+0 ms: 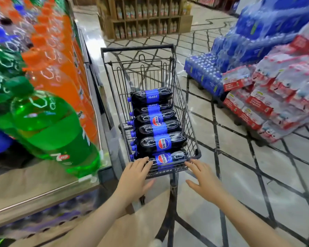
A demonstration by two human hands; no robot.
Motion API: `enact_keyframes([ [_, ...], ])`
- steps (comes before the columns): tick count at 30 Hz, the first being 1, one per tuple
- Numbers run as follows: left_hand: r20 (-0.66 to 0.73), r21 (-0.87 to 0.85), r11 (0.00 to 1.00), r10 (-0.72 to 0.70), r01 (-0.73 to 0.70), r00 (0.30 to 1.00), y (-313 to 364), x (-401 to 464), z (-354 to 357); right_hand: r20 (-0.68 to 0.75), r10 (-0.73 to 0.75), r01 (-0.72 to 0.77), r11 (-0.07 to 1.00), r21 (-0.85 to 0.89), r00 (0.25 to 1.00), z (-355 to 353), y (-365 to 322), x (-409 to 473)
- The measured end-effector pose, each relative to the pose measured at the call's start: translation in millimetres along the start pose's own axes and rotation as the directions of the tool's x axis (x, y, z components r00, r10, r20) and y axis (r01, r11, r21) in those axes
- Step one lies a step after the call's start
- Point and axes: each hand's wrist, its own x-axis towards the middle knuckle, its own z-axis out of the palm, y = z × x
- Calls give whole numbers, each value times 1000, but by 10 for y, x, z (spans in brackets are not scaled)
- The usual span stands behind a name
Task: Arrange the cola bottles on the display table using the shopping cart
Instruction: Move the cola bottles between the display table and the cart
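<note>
A: Item one?
B: Black wire shopping cart (184,111), holding six dark plastic cola bottles (157,131) with blue label bands and blue caps, lying crosswise in a row.
A: Hands?
B: Left hand (136,177) flat, fingers spread on the cart's near rim; right hand (202,179) open, at the rim. Neither grip holds anything.
A: Beside it?
B: Steel-edged counter (43,191) at left, carrying green bottles (52,125) and orange bottles (57,50).

A single head-worn wide-angle view looks forward and down from close above the shopping cart (150,107), which fills the frame's centre. The display surface (43,189) crowds the left edge very near the lens; the floor (257,166) stretches to the upper right, edges bowed.
</note>
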Motion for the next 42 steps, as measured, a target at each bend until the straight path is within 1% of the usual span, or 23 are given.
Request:
enact_keyframes([
  [5,16,-6,996,-94,94,995,83,334,237,13,2,-2,1000,15,1000,-131,577,366],
  [7,31,3,992,-123,123,992,186,507,364,23,-28,28,1000,14,999,-203,829,536],
  [10,22,23,987,-158,157,987,406,854,552,73,-85,84,996,11,994,-322,1231,768],
  [14,-13,47,962,-269,270,963,780,1479,794,111,-180,178,984,32,977,-523,1941,1112],
  [19,0,40,937,-348,348,937,1270,2244,951,148,-237,230,971,60,960,-860,2704,1419],
  [22,10,12,921,-389,389,921,1460,2597,1008,161,-239,228,970,83,958,-1022,3068,1620],
  [25,39,0,905,-426,426,904,1506,2839,1051,144,-220,204,972,119,965,-1074,3385,1803],
  [29,52,20,882,-471,470,881,1448,3154,1126,168,-218,202,974,104,961,-1109,3643,2168],
  [33,53,30,861,-509,508,859,1256,3491,1225,176,-247,230,966,114,953,-1167,3726,2650],
  [37,30,8,836,-549,549,835,915,3887,1355,187,-305,289,951,108,934,-1190,3736,3242],
  [42,-10,-8,775,-631,631,775,428,4299,1416,251,-306,282,951,128,918,-1253,3616,3983],
])
